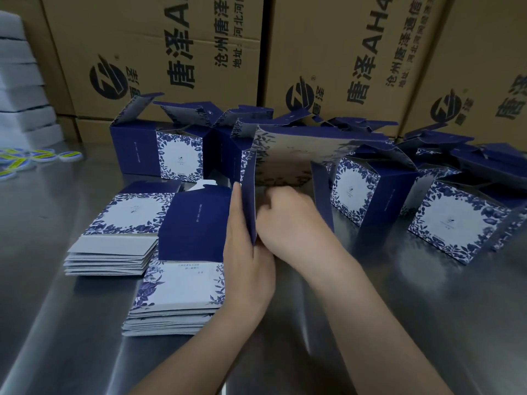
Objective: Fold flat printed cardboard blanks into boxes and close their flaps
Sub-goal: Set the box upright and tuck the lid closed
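Half-formed box (288, 155) stood on the table (370, 309), open side toward the person. Left hand (248, 252) lay flat along its dark left panel, fingers straight, pressing it. Right hand (288, 220) was inside the box, fingers curled and blurred, so I couldn't tell whether they gripped a flap. Blanks (182, 280) sat stacked left of the box, and folded boxes (179, 155) stood behind it.
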Motion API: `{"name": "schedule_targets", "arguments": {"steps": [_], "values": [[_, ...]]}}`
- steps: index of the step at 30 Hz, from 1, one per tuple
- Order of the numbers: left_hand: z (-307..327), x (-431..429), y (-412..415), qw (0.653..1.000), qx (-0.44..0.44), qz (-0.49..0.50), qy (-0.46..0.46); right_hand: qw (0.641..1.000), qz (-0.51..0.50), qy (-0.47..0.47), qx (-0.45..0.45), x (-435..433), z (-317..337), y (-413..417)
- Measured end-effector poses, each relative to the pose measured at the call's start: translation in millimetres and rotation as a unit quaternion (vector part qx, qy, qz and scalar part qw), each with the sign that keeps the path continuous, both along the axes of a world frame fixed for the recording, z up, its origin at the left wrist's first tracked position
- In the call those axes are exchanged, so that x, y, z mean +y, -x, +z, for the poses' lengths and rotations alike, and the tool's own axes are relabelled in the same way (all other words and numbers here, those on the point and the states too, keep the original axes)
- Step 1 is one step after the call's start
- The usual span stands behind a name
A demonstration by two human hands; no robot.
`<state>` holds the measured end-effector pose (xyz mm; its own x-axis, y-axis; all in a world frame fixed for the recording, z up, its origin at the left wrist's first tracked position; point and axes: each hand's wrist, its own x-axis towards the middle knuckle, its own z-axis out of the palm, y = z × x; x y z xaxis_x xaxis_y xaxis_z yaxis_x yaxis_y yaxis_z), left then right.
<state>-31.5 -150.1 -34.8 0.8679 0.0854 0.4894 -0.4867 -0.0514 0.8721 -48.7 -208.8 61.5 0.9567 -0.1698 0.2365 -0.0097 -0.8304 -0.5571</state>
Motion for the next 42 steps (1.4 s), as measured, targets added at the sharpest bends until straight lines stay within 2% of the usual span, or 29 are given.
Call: {"name": "schedule_targets", "arguments": {"steps": [2,4,7,9,11,13,14,16,25,27,33,36,42], "values": [[1.1,0.6,-0.5,1.0,0.002,0.007,-0.005,0.998,0.009,-0.029,-0.062,-3.2,7.4,15.9],[1.5,0.0,0.0,1.0,-0.001,0.01,0.004,0.982,-0.011,-0.1,-0.161,-10.2,15.1,30.1],[5.2,0.5,2.9,1.0,-0.003,-0.004,0.028,0.924,-0.077,-0.171,-0.332,-37.0,16.2,33.4],[7.2,1.7,2.7,0.999,-0.014,-0.023,0.046,0.894,-0.113,-0.199,-0.384,-59.9,9.1,25.3],[9.6,3.0,1.9,0.997,-0.035,-0.044,0.055,0.912,-0.078,-0.236,-0.328,-79.4,-1.9,12.3],[11.6,4.2,0.9,0.996,-0.058,-0.052,0.048,0.937,0.009,-0.293,-0.189,-90.3,-14.4,0.6],[12.1,4.6,0.3,0.996,-0.066,-0.049,0.039,0.934,0.047,-0.329,-0.132,-92.5,-20.2,-3.5],[12.9,5.1,-1.3,0.996,-0.075,-0.048,0.026,0.908,0.097,-0.399,-0.082,-91.6,-29.2,-7.7],[19.0,15.4,-7.5,0.978,-0.064,-0.192,0.039,0.814,0.093,-0.565,-0.098,-98.2,-33.3,-8.3],[20.8,16.3,-7.3,0.978,-0.049,-0.194,0.05,0.801,0.077,-0.586,-0.092,-101.1,-33.7,-7.8],[24.4,19.0,-11.3,0.977,0.002,-0.191,0.094,0.806,0.056,-0.586,-0.069,-100.9,-37.1,-12.8],[25.5,18.8,-12.2,0.971,0.035,-0.2,0.128,0.795,0.054,-0.602,-0.055,-100.3,-39.8,-15.5],[26.8,15.5,-12.8,0.979,0.025,-0.157,0.124,0.81,0.038,-0.584,-0.044,-102.3,-35.1,-17.9]]}}
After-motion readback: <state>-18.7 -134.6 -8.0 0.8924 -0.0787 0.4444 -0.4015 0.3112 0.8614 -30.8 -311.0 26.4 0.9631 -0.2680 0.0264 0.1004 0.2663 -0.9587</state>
